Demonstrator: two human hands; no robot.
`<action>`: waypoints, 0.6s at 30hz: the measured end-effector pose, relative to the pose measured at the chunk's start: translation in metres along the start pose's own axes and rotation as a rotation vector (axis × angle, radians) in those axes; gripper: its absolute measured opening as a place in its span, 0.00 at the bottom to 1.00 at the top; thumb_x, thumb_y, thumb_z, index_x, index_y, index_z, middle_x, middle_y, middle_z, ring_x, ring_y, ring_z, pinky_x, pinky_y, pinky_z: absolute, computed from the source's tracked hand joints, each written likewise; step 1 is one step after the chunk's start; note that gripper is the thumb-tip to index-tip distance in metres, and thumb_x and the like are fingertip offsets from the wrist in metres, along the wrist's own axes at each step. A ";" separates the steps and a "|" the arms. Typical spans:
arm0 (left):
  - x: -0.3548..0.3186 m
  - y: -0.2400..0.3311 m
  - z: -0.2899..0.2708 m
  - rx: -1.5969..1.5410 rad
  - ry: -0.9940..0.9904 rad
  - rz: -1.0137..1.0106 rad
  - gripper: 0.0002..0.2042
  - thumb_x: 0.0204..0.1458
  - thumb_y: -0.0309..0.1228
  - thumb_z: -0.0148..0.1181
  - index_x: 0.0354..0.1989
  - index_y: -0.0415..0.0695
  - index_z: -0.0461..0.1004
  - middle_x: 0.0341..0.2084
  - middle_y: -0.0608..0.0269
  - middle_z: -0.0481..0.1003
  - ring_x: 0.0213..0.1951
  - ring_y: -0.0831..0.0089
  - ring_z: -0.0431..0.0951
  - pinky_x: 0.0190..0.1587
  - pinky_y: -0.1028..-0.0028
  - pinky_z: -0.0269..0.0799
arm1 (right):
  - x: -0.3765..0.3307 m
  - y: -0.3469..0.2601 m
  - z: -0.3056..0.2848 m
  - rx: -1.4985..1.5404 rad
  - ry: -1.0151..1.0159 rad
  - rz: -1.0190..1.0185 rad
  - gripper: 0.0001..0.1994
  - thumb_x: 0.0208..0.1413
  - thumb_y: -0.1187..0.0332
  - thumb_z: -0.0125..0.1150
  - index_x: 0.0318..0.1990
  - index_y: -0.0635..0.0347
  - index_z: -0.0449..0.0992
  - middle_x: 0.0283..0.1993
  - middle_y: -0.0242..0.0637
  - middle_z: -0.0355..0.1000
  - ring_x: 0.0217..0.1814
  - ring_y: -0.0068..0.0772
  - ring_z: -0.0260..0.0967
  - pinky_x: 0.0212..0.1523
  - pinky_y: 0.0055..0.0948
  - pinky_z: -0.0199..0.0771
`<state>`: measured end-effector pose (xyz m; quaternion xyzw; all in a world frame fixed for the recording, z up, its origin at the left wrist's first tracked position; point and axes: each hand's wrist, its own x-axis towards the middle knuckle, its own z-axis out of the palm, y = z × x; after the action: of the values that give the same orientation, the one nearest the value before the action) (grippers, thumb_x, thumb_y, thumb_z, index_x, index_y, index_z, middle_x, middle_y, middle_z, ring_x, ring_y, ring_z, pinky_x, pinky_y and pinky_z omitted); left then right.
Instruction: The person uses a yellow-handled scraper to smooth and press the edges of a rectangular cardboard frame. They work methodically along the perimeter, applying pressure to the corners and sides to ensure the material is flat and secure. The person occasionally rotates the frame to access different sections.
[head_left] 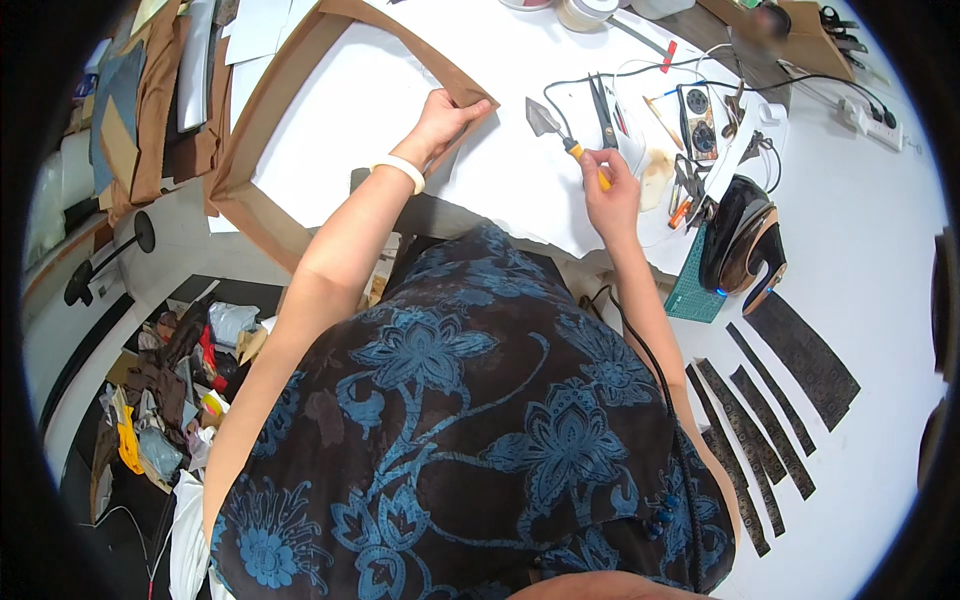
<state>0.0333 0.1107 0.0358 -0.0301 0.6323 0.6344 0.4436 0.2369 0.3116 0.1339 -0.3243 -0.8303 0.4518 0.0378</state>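
At the far left, folded brown and blue-grey sheets (140, 110) are stacked above a heap of mixed scraps (180, 380). Next comes a long brown band (283, 100), standing on edge on the white worktop (520, 190) and bent into a roughly four-cornered frame. Its surface looks matte and plain, the inner face on the left a lighter tan, the corners creased; its nearest corner reaches toward the worktop's edge. The left hand (440, 122), a cream bangle (400, 172) at its wrist, grips the band's right-hand corner, thumb laid along the top — the fingers curl around the strip. To the right, apart from the band, the right hand (612, 190) is closed on a trowel-like tool (572, 148): yellow handle, grey pointed blade aimed up and left toward the band. Beyond lie dark scissors (603, 110) and, farther right, a green mat (695, 290) — then black patterned strips (765, 430) in a loose row.
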 end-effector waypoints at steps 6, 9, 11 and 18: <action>-0.005 0.005 0.007 0.038 0.009 0.042 0.10 0.57 0.26 0.66 0.45 0.36 0.80 0.38 0.63 0.82 0.38 0.76 0.80 0.44 0.75 0.76 | 0.030 -0.033 -0.019 -0.285 -0.102 -0.299 0.12 0.60 0.56 0.64 0.35 0.54 0.80 0.18 0.39 0.73 0.20 0.44 0.73 0.22 0.38 0.69; -0.007 0.006 0.009 0.028 0.000 0.078 0.09 0.58 0.26 0.65 0.44 0.37 0.80 0.36 0.65 0.82 0.36 0.78 0.79 0.41 0.75 0.76 | 0.038 -0.034 -0.014 -0.301 -0.123 -0.384 0.12 0.60 0.56 0.64 0.35 0.54 0.80 0.18 0.39 0.73 0.20 0.45 0.73 0.23 0.38 0.70; -0.006 0.006 0.008 0.032 -0.001 0.095 0.08 0.59 0.26 0.64 0.44 0.37 0.80 0.35 0.66 0.82 0.35 0.78 0.78 0.40 0.75 0.76 | 0.041 -0.036 -0.009 -0.308 -0.127 -0.413 0.12 0.60 0.57 0.64 0.34 0.54 0.79 0.18 0.39 0.73 0.21 0.46 0.73 0.23 0.39 0.70; 0.000 0.002 0.004 0.026 -0.016 0.093 0.07 0.58 0.25 0.65 0.43 0.38 0.81 0.36 0.66 0.81 0.36 0.78 0.78 0.41 0.75 0.76 | 0.040 -0.064 -0.004 -0.483 -0.165 -0.401 0.11 0.60 0.57 0.63 0.33 0.53 0.78 0.17 0.39 0.72 0.20 0.46 0.73 0.23 0.41 0.69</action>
<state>0.0343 0.1145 0.0379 0.0101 0.6375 0.6464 0.4191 0.1744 0.3135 0.1764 -0.1158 -0.9611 0.2499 -0.0195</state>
